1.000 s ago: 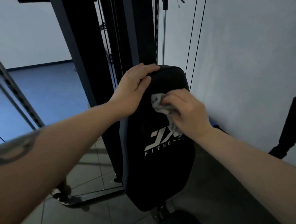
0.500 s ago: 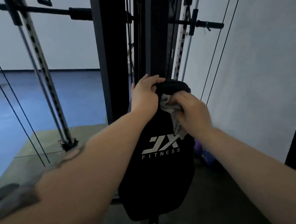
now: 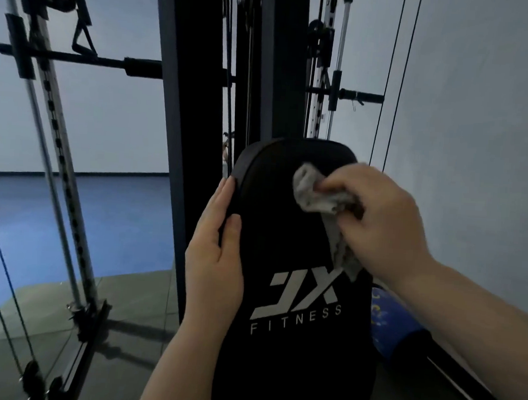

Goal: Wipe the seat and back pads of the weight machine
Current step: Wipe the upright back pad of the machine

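Head view, upper back pad under the cloth. Your right hand [image 3: 381, 225] bunches a grey cloth [image 3: 321, 197] in curled fingers [image 3: 337, 185] and presses it against the black back pad [image 3: 288, 241], just below the pad's rounded top edge and toward its right side. A tail of cloth hangs down beneath your palm, ending just above the white logo [image 3: 300, 298]. Your left hand [image 3: 216, 258] lies flat along the pad's left edge, fingers straight and together, thumb resting on the front face; it grips nothing and appears to brace the pad.

The step in hand seems to be wiping the top of the back pad. The next move likely calls for strokes running left from your right fingers toward the braced edge, then downward over the logo to the lower pad. The seat is not in view, so judge it as still to do.

Behind your fingers stands the dark upright frame [image 3: 183, 133]; thin cables [image 3: 396, 84] run close above and to the right of them, near the wall [image 3: 476, 151]. Room is narrow on that side; open floor [image 3: 100, 220] lies left of your left fingers. Below your right wrist sits a blue object [image 3: 397, 325], its kind unclear.
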The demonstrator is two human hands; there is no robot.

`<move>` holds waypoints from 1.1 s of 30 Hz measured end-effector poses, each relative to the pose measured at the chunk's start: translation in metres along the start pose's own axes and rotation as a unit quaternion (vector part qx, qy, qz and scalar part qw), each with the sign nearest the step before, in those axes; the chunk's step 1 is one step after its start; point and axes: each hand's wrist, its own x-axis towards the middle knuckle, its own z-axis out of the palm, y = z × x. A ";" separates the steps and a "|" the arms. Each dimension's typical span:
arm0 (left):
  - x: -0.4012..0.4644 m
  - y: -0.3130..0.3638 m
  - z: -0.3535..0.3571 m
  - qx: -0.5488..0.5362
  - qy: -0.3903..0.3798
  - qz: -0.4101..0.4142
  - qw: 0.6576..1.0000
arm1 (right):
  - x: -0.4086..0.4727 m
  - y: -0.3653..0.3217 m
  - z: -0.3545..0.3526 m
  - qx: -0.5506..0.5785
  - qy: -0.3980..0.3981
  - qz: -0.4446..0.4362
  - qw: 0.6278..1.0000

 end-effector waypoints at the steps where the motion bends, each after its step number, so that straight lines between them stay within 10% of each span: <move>1: -0.001 -0.003 0.001 -0.002 0.000 0.008 1.000 | -0.001 0.000 0.007 0.012 0.035 0.012 0.999; 5: 0.000 -0.014 0.004 -0.003 0.012 0.032 0.999 | -0.028 -0.007 0.041 0.008 0.111 0.021 0.994; 11: -0.003 -0.019 0.002 -0.037 0.017 0.046 0.998 | -0.045 -0.001 0.035 0.016 0.005 -0.076 0.997; 17: -0.005 -0.022 -0.003 -0.095 0.016 0.048 0.994 | -0.006 -0.004 0.038 -0.015 0.148 -0.044 0.988; 23: -0.009 -0.031 -0.006 -0.055 0.024 0.090 0.994 | -0.051 0.002 0.039 -0.064 0.019 -0.174 0.982; 29: -0.014 -0.039 -0.006 -0.041 0.038 0.116 0.992 | -0.019 -0.003 0.054 0.013 0.197 -0.016 0.980; 33: -0.029 -0.054 -0.009 -0.054 0.037 0.132 0.989 | -0.079 -0.003 0.074 0.000 0.079 -0.134 0.988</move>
